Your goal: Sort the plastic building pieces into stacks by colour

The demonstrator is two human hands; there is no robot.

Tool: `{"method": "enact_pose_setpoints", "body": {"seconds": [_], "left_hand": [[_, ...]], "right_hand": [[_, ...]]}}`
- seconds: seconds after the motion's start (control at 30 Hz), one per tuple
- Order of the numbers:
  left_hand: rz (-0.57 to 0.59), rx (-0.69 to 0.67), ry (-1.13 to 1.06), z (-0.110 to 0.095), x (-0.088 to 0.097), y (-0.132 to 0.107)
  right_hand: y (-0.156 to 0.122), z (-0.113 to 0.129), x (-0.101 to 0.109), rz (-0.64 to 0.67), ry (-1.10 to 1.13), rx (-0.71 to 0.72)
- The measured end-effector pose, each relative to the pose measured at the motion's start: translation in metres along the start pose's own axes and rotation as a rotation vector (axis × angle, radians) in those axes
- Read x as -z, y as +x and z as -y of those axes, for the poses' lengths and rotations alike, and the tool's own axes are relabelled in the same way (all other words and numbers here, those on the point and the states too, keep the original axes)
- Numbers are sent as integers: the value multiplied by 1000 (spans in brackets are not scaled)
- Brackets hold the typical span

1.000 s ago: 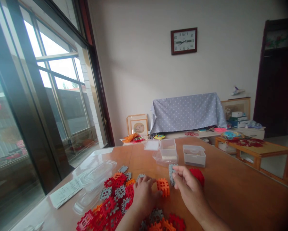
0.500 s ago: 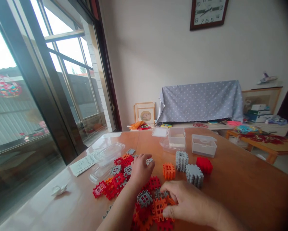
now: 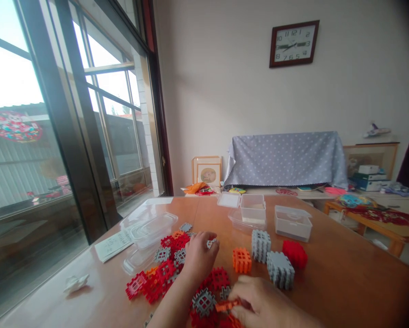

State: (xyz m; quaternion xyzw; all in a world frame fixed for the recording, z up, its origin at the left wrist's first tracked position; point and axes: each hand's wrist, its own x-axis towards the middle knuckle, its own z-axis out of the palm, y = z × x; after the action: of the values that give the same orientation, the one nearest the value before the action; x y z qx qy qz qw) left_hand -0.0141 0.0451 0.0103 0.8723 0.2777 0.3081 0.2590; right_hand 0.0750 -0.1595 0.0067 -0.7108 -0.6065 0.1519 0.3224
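My left hand (image 3: pixel 201 251) reaches over the pile, its curled fingers closed on a light grey notched building tile (image 3: pixel 211 243). My right hand (image 3: pixel 259 301) pinches an orange notched building tile (image 3: pixel 227 304), tilted nearly edge-on, between thumb and fingers. Below and between the hands lie a dark grey tile (image 3: pixel 204 302) with a window pattern and a red tile (image 3: pixel 220 278). More red tiles (image 3: pixel 165 270) and grey tiles (image 3: pixel 162 255) are heaped left of my left forearm. My forearms hide part of the pile.
Right of the pile stand an orange stack (image 3: pixel 242 260), two grey stacks (image 3: pixel 261 246) and a red stack (image 3: pixel 294 254). Behind are clear plastic boxes (image 3: pixel 293 223). On the left lie clear lids (image 3: pixel 153 230), a paper note (image 3: pixel 113 244) and a crumpled tissue (image 3: pixel 76 283).
The view has tipped up slightly. My right hand has closed on the orange tile and turned it from flat to nearly edge-on. My left hand stays at about the same spot over the pile.
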Motion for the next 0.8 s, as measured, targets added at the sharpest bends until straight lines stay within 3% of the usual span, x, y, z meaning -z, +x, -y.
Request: {"method": "enact_pose_setpoints", "body": {"seconds": [0.1, 0.2, 0.3, 0.43, 0.57, 0.7, 0.8], "left_hand": [[-25, -4, -108, 2, -2, 1], [-11, -7, -319, -1, -4, 1], [86, 13, -550, -10, -4, -1], [205, 7, -760, -24, -1, -7], [259, -31, -844, -30, -3, -14], [232, -110, -803, -31, -12, -19], [284, -41, -843, -34, -18, -20]], "right_hand": [[6, -2, 3, -133, 91, -2], [9, -5, 8, -243, 344, -104], [10, -7, 14, -302, 677, -241], [11, -5, 20, -439, 942, -288], [12, -4, 21, -487, 1059, -305], [14, -3, 21, -523, 1105, -317], [16, -3, 19, -530, 1137, -335]]}}
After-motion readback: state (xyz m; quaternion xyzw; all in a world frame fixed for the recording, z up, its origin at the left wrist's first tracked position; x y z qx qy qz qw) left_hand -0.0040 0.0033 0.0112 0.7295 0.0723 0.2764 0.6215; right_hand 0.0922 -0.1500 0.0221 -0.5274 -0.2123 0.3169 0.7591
